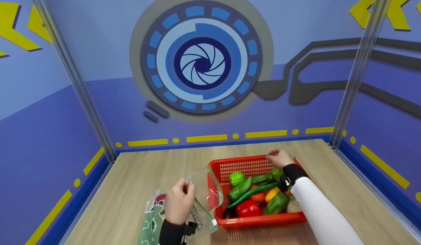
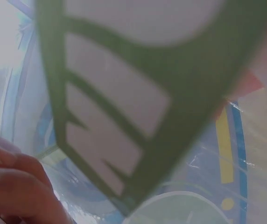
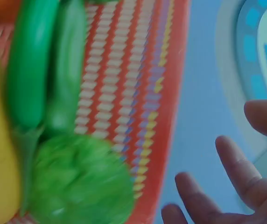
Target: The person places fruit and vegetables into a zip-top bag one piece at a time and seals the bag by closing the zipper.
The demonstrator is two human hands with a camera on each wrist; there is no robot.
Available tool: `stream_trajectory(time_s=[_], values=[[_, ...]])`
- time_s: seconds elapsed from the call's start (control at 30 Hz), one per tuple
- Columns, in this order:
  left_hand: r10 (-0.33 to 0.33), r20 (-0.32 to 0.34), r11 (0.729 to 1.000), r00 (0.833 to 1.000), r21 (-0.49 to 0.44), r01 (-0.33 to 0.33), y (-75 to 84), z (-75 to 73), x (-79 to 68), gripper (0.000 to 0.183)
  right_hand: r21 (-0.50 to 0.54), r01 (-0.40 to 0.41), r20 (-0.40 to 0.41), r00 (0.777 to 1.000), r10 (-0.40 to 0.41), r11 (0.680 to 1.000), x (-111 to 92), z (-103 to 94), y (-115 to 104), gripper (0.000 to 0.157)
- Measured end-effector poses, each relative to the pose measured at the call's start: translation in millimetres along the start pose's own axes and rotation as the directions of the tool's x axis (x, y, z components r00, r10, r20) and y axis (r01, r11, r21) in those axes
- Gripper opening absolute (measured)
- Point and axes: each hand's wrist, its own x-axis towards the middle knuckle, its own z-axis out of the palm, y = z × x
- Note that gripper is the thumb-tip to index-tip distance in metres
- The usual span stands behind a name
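Pale tabletop backs a clear, green-printed bag.

1. The printed lettering on the clear bag is blurred and cut off by the left wrist view's top edge; the word cannot be read in full.
2. The left hand is cut off by that view's left edge.
3. The right hand is cut off by the right wrist view's right edge.
4. Part of the red basket is covered by the white sleeve.
5. A dark item is partly hidden by the basket's front wall and cannot be identified.
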Motion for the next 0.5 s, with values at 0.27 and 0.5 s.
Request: stream_trajectory(time_s=[0.27,0.5], values=[[-0.025,0.017,1.0,1.0,-0.004,0.025,1.8,0.2,0.8,0.027,-0.055,-0.051,0.026,0.998,0.052,0.997,3.2,-2.5,19.7,0.053],[-0.019,0.011,1.0,1.0,-0.001,0.019,-0.7,0.3,-0.3,0.028,-0.107,-0.033,0.041,0.998,0.038,0.994,7.1,0.0,24.9,0.03]])
